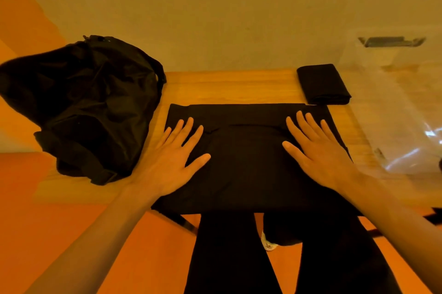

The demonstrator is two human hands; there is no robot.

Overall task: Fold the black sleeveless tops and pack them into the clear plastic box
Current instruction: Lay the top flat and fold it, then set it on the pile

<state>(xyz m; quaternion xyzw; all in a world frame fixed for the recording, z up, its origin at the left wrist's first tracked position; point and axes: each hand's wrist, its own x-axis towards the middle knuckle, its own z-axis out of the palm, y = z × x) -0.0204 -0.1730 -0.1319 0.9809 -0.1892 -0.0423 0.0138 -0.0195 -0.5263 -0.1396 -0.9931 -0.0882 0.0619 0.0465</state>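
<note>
A black sleeveless top (248,162) lies spread flat on the wooden table (229,85), its near edge hanging over the table's front. My left hand (174,157) presses flat on its left part, fingers straight and spread. My right hand (315,150) presses flat on its right part the same way. A second black top (323,84), folded into a small rectangle, lies at the back right of the table. The clear plastic box (401,107) stands at the right, just beyond the folded top.
A large black bag (88,107) slumps on the left part of the table, close to my left hand. A pale wall rises right behind the table. My legs in black trousers and an orange floor show below the table's front edge.
</note>
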